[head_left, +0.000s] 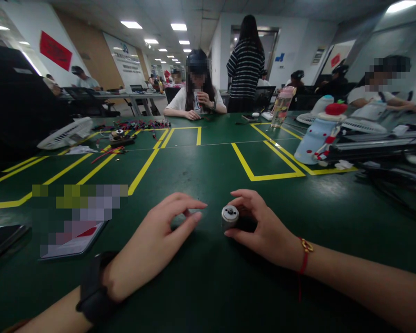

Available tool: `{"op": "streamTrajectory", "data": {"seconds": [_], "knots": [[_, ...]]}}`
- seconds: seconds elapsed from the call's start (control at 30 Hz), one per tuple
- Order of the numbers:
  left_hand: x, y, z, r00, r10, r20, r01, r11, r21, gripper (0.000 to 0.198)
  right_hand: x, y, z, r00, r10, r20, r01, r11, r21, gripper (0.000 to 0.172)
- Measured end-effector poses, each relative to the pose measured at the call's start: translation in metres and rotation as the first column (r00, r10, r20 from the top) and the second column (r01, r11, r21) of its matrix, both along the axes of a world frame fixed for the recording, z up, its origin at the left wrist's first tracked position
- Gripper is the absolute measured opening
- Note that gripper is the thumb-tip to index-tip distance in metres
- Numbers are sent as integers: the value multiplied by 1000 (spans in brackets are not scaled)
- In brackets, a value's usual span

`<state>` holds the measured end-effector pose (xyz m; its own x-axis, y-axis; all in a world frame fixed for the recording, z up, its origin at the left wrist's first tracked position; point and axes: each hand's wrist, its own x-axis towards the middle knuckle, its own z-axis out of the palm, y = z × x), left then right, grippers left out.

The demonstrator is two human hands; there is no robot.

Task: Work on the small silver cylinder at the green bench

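Note:
A small silver cylindrical motor (230,216), with a round top face and dark holes about its centre shaft, stands upright near the middle of the green table. My right hand (256,222) curls round it from the right, thumb on the near side and fingers on the far side. To the left of the motor, my left hand (175,224) rests above the table with thumb and forefinger apart and nothing between them. A gap separates its fingertips from the motor.
A phone (86,236) and a dark device (3,240) lie at left. Further back are tangled wires (135,125), a white fan (67,133), a blue bottle (312,138) and black cables (398,185). Yellow tape marks the green table (201,171). A person (197,88) sits opposite.

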<state>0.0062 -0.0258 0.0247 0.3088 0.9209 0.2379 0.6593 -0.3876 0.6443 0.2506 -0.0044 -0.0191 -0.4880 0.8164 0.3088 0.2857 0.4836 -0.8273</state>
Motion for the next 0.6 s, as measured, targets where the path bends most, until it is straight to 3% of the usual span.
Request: {"op": "streamTrajectory", "data": {"seconds": [0.17, 0.33, 0.43, 0.6], "knots": [[45, 8, 14, 990, -137, 41, 136, 990, 30, 17, 0, 0, -1, 1000, 22, -12, -22, 1000, 2, 70], [34, 15, 16, 993, -41, 109, 35, 998, 59, 13, 0, -2, 3, 1000, -2, 25, 1, 1000, 21, 67], [23, 16, 8, 998, 18, 63, -18, 1000, 14, 13, 1, -2, 4, 997, -52, 48, 50, 998, 40, 62], [28, 15, -21, 995, -36, -92, 28, 996, -84, 10, 2, 0, 3, 992, -84, 95, 77, 994, 76, 52]]}}
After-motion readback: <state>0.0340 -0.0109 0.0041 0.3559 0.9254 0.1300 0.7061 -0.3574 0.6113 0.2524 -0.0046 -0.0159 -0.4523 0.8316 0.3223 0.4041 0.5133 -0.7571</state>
